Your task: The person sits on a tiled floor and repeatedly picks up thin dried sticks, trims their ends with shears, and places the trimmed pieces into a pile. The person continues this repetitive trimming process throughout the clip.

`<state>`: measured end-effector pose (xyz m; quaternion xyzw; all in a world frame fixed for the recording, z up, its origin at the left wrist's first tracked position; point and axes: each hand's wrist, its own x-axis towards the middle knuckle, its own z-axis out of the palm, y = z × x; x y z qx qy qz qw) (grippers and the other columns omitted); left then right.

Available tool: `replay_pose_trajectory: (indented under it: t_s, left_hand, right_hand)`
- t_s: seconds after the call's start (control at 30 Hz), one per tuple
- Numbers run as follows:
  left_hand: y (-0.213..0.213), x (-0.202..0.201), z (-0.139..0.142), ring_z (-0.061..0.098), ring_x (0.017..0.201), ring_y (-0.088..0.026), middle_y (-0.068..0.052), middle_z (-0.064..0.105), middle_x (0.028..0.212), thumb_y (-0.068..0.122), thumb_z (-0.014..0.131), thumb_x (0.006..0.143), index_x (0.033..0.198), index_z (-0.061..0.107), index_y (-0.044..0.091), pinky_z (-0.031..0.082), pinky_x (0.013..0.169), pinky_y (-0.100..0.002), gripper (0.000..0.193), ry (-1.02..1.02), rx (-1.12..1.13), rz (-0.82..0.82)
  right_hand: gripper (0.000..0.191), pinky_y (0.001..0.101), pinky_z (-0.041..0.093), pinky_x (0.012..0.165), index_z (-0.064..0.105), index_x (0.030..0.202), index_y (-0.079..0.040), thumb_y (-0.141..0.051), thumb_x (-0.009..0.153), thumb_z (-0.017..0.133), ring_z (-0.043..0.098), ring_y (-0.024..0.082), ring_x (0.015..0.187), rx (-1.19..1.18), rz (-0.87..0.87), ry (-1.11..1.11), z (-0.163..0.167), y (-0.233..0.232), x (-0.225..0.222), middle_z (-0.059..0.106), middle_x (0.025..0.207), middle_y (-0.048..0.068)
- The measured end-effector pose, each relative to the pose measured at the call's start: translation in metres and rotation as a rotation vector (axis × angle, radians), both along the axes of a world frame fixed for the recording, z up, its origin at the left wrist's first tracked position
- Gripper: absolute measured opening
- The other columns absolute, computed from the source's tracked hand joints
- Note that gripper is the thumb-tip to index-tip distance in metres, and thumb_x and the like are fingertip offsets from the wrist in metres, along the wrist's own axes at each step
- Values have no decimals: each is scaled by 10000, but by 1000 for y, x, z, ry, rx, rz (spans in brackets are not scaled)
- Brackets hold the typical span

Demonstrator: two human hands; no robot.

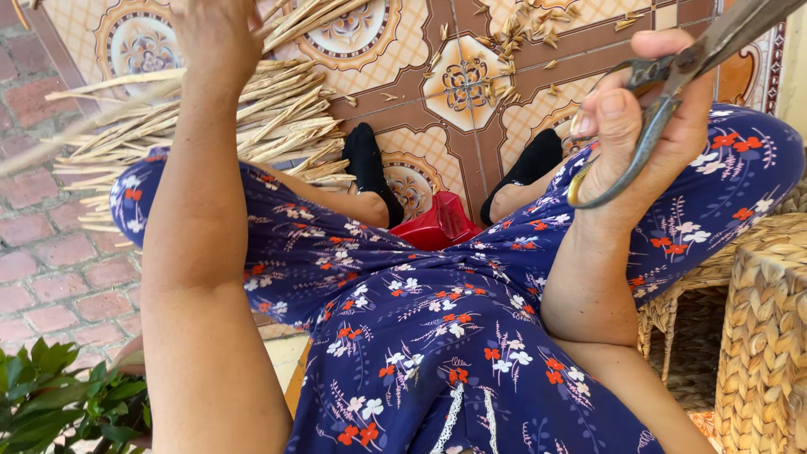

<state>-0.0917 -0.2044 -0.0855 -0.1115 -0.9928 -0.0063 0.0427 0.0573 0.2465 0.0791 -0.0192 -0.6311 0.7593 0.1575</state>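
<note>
Holding dry straw stalks (277, 34) bunched at eleven o'clock, the left hand (214, 34) steadies them; the right hand (647, 118), at two o'clock, grips metal scissors (672, 84) for trimming.

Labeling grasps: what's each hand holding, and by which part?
Right hand holds the scissors by the handle loops, fingers through them. Left hand grips a bundle of straw strips; where along them is cut off by the frame edge.
</note>
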Motion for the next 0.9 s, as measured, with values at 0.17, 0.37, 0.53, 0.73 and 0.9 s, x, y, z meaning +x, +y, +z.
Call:
replay_pose_trajectory:
  t_s: [0.17, 0.37, 0.53, 0.73, 0.9]
  left_hand:
    - [23, -20, -39, 622, 1121, -343, -139, 681, 1206, 282, 838, 816, 1139, 760, 196, 496, 886, -514, 343, -447, 102, 143]
    - [93, -57, -85, 618, 1159, -350, -141, 664, 1236, 281, 811, 855, 1185, 742, 207, 503, 953, -479, 346, -479, 193, 96]
    - [158, -77, -112, 584, 1187, -351, -113, 587, 1350, 251, 783, 851, 1282, 668, 198, 497, 966, -479, 449, -574, 268, 112]
    - [186, -84, -141, 511, 1269, -380, -65, 455, 1494, 170, 725, 796, 1217, 670, 225, 481, 893, -538, 428, -483, 116, 5]
    - [189, -91, -166, 565, 1184, -361, -104, 522, 1393, 156, 667, 933, 1194, 662, 102, 518, 869, -538, 267, -365, 100, -11]
  right_hand:
    - [483, 240, 447, 597, 548, 1375, 12, -259, 1079, 818, 554, 151, 663, -90, 47, -70, 2, -5, -4, 618, 862, 106]
    - [487, 240, 493, 712, 528, 1409, -47, -311, 1047, 720, 619, 123, 841, -234, 82, -159, -4, -11, -23, 688, 1032, 87]
    - [390, 261, 445, 597, 541, 1367, 0, -195, 1079, 718, 532, 118, 641, -299, -31, -309, -14, -4, -36, 624, 895, 75]
    - [409, 271, 488, 679, 533, 1408, -30, -165, 1057, 694, 578, 138, 756, -344, -81, -353, -26, 4, -54, 644, 976, 78]
    - [408, 276, 489, 682, 538, 1394, -35, -141, 1039, 708, 581, 137, 760, -265, -91, -426, -32, 5, -67, 657, 957, 88]
